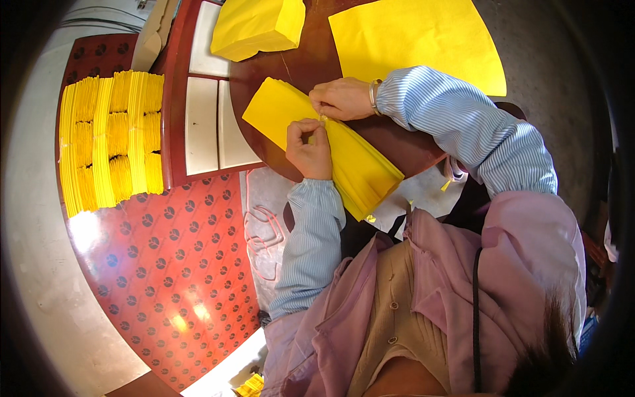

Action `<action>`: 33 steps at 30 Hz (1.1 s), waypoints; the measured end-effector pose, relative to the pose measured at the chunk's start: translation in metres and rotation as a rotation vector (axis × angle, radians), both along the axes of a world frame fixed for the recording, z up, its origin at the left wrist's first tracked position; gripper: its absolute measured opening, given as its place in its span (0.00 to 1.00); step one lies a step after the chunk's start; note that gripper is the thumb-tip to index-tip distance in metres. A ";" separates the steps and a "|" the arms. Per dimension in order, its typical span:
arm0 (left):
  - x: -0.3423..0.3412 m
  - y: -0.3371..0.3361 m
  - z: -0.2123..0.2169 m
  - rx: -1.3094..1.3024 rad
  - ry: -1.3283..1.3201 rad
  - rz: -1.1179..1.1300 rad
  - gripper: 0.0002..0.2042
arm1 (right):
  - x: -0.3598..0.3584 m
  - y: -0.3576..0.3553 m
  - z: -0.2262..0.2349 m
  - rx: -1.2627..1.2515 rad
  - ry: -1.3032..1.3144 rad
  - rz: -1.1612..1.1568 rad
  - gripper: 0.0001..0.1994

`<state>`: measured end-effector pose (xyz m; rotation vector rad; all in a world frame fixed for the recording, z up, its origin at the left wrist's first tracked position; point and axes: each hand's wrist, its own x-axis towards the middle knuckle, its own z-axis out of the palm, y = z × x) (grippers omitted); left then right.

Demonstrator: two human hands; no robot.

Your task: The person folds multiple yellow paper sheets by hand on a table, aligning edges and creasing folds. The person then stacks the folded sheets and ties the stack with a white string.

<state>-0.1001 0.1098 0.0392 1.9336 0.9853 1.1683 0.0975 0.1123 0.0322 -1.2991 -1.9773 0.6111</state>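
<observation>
A long, folded yellow bundle (362, 171) of thin sheets, paper or cloth, lies slantwise on the dark red rounded tabletop (246, 98). Its near right end juts past the table's edge toward my lap. At the bundle's middle, my left hand (309, 149) is closed in a pinch, thumb against curled fingers. My right hand (344, 99) comes from the right, fingertips pinched together and almost meeting the left ones. A tiny pale bit shows between the fingertips, too small to name. Both hands rest against the bundle, covering part of its middle.
Behind the bundle stands a thick folded yellow block (258, 30). A broad flat yellow sheet (420, 43) lies at the far right. White drawer-like panels (202, 126) border the table's left. Several stacked yellow bundles (112, 139) sit on a red patterned board (178, 251).
</observation>
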 end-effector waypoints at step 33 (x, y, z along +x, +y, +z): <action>-0.009 0.134 0.020 0.334 0.865 -0.156 0.28 | -0.079 -0.150 0.062 0.141 -0.309 0.131 0.33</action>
